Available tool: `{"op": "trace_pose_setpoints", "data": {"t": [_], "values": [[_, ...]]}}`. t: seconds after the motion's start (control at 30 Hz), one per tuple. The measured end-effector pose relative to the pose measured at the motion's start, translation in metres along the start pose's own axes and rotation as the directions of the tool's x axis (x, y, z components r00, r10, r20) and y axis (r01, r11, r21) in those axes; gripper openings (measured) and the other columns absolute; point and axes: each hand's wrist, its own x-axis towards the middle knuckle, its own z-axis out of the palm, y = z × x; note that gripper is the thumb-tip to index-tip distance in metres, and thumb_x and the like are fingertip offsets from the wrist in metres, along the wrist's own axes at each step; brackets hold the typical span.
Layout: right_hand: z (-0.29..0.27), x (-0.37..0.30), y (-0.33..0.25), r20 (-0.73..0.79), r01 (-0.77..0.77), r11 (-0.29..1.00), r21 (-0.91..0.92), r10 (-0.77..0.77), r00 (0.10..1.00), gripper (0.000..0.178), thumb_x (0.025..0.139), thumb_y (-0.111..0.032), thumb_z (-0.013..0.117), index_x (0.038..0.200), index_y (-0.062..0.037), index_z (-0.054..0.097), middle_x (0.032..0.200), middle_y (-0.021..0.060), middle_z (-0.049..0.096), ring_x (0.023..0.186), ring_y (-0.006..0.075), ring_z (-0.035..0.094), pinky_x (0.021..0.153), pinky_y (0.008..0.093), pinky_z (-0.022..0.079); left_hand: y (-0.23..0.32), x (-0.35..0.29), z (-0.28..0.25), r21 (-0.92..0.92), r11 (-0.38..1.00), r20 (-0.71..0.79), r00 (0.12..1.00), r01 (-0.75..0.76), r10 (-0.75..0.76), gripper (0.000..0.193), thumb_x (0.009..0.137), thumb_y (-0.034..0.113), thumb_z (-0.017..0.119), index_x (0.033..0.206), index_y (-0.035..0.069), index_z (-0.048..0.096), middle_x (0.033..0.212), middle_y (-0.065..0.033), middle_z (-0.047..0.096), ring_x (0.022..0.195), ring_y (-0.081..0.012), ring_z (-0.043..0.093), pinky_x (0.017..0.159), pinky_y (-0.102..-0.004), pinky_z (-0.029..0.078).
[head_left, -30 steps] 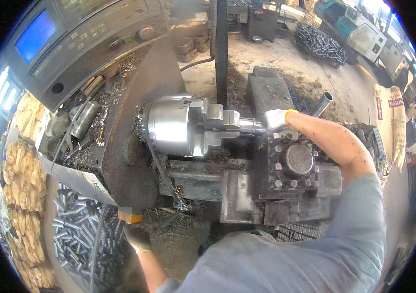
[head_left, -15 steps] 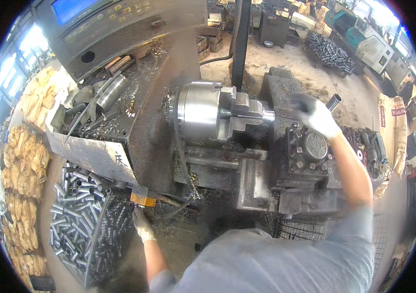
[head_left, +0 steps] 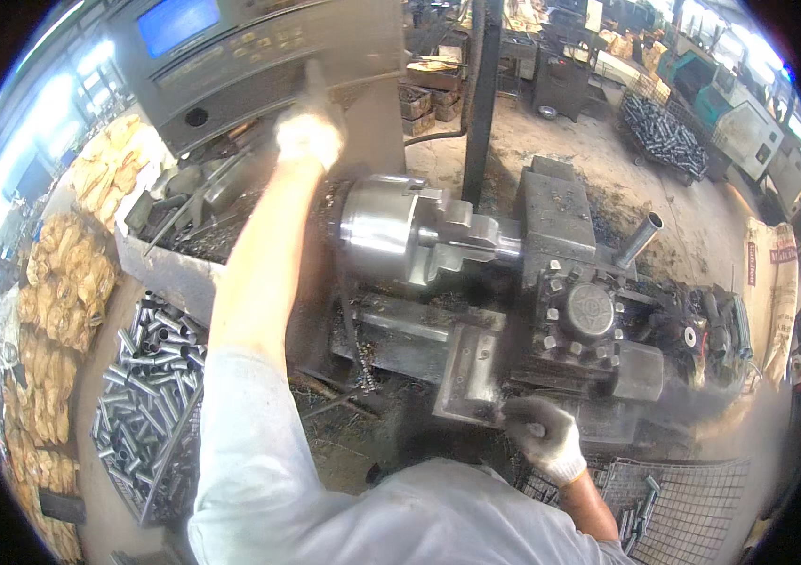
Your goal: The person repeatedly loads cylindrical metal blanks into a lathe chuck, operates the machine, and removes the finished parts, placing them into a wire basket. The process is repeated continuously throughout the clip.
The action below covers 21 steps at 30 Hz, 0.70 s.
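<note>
A bin of short metal tubes sits at the lower left, with heaps of tan sacks beside it along the left edge. A tray of metal shavings and scrap lies below the blue screen. A dark post rises behind the machine. A wire basket stands at the lower right, a printed sack leans at the far right, and a pile of dark tubes rests on the dusty floor.

Daylight glares in from the left rim, blowing out the edge, while the centre is evenly lit. Fisheye bending curves the borders, and the raised left hand is motion-blurred.
</note>
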Motion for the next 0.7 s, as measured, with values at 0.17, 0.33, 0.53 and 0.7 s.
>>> {"op": "trace_pose_setpoints", "data": {"t": [0.17,0.33,0.53,0.7], "values": [[0.009,-0.011,0.034,0.123,-0.018,0.999,-0.048,0.024,0.992,0.03,0.09,-0.015,0.08,0.119,-0.0075,0.078,0.112,0.013,0.08,0.099,0.0245,0.079,0.089,0.0353,0.063,0.018,0.002,0.0,-0.182,0.982,0.003,0.998,0.059,-0.06,0.074,0.1,0.024,0.061,0.165,0.009,0.028,0.12,-0.0283,0.074,0.112,-0.0402,0.075,0.096,-0.0488,0.059],[0.047,-0.007,0.054,0.339,-0.028,0.999,-0.039,0.039,0.94,0.031,0.091,-0.019,0.079,0.12,-0.0107,0.078,0.112,0.0123,0.08,0.096,0.0274,0.079,0.086,0.038,0.063,0.037,-0.234,0.008,-0.408,0.86,0.017,0.939,-0.306,0.343,0.025,0.099,0.026,0.072,0.114,0.006,0.072,0.091,-0.0193,0.075,0.078,-0.0373,0.075,0.07,-0.0476,0.061],[0.134,-0.006,0.041,0.618,0.286,0.958,0.004,-0.227,0.752,0.03,0.09,-0.021,0.079,0.118,-0.0113,0.078,0.113,0.0121,0.08,0.096,0.0282,0.079,0.085,0.039,0.064,-0.075,-0.595,-0.006,-0.228,0.736,0.77,0.58,0.637,-0.264,0.038,0.101,0.039,0.064,0.129,0.014,0.072,0.124,-0.0205,0.074,0.113,-0.0411,0.071,0.097,-0.0511,0.057],[0.252,-0.055,0.0,0.895,0.35,0.936,-0.034,-0.127,0.427,0.032,0.089,-0.021,0.077,0.119,-0.0082,0.077,0.108,0.0128,0.081,0.098,0.026,0.08,0.088,0.0372,0.063,-0.156,-0.88,-0.153,0.215,0.312,0.495,0.172,0.926,-0.852,0.039,0.095,0.04,0.069,0.12,0.01,0.074,0.119,-0.0213,0.075,0.111,-0.0425,0.072,0.093,-0.049,0.058]]}}
